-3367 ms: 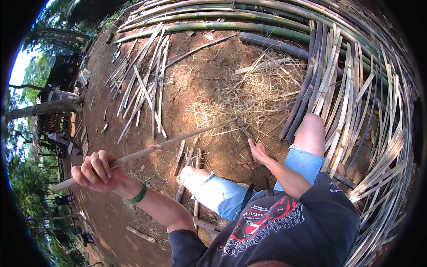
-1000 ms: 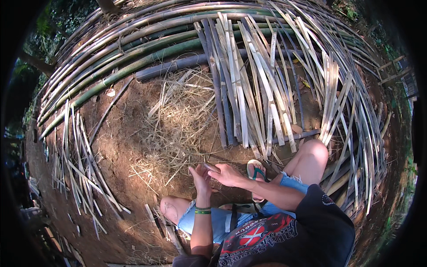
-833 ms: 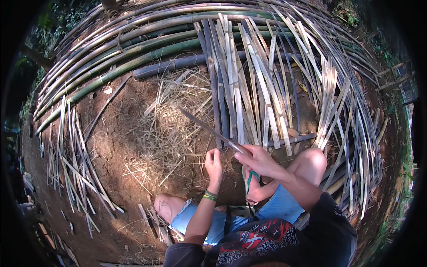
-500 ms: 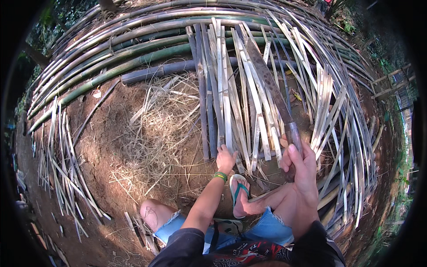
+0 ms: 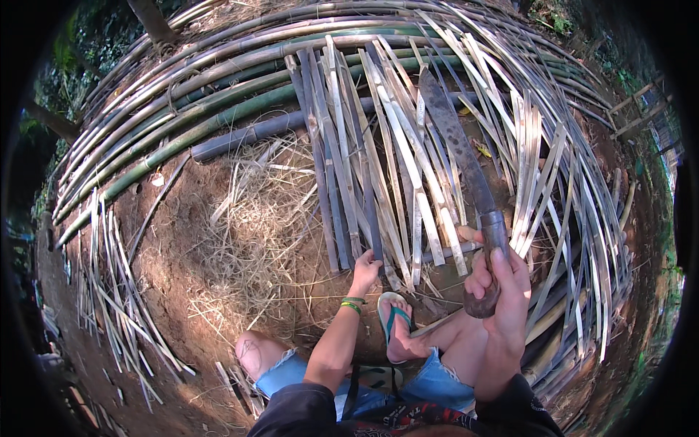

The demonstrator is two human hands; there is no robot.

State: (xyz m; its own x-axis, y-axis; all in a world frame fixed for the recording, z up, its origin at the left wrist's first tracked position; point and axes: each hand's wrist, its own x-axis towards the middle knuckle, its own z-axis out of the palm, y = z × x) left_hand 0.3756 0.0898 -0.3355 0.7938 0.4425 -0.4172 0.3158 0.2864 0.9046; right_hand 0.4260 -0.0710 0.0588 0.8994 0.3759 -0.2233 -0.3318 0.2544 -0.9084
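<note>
My left hand (image 5: pixel 366 268) is closed on the near end of a dark bamboo strip (image 5: pixel 370 211), low over the ground. This strip lies among several split bamboo strips (image 5: pixel 408 164), some pale and some dark, with their far ends resting across bamboo poles. In my right hand (image 5: pixel 501 282) is a machete (image 5: pixel 457 146), gripped by its brown handle. Its long, dark-spotted blade points away from me and slightly left, above the strips.
Long bamboo poles (image 5: pixel 240 109) lie stacked across the far side. Fibre shavings (image 5: pixel 255 226) cover the soil left of the strips. More thin strips (image 5: pixel 120 291) lie at the left, and a large pile (image 5: pixel 575 218) curves along the right. My sandalled foot (image 5: pixel 397 328) is close to my left hand.
A dark strip face now shows at my left hand, where a pale one showed before. The machete has come slightly lower and nearer, and the view has shifted.
</note>
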